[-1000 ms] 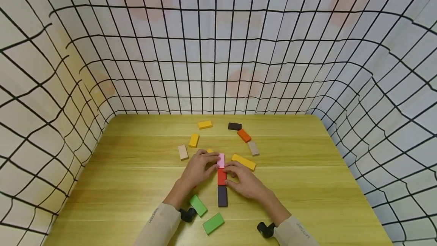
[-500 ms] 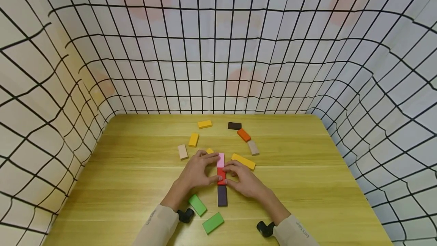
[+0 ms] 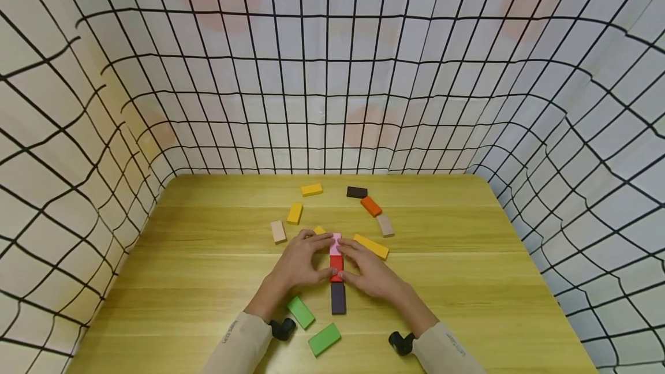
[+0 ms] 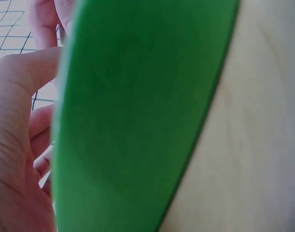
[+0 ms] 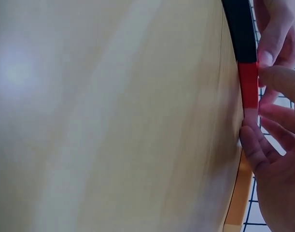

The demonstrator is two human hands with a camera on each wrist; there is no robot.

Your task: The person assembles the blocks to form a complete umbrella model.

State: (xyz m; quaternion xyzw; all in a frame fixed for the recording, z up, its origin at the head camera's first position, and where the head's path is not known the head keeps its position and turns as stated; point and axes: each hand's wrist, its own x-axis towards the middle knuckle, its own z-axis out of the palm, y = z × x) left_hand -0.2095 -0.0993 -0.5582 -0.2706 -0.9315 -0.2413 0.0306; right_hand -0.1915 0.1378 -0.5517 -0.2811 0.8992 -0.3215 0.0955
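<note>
A pink block, a red block and a dark block lie end to end in a straight row on the wooden table. My left hand reaches in from the left, fingertips at the pink block and thumb at the red one. From the right, my right hand touches the same two blocks, its fingers at the pink and its thumb at the red. The right wrist view shows the red block between the hands' fingertips. A green block fills much of the left wrist view, hiding part of the left hand.
Two green blocks lie near the front. Beyond the hands are several yellow blocks, a beige block, a black block, an orange block and a greyish block. Black netting surrounds the table's back and sides.
My left thumb has moved nearer me, from the pink block to the red one. My right fingers have shifted forward onto the pink block. The row stays nearly in place.
</note>
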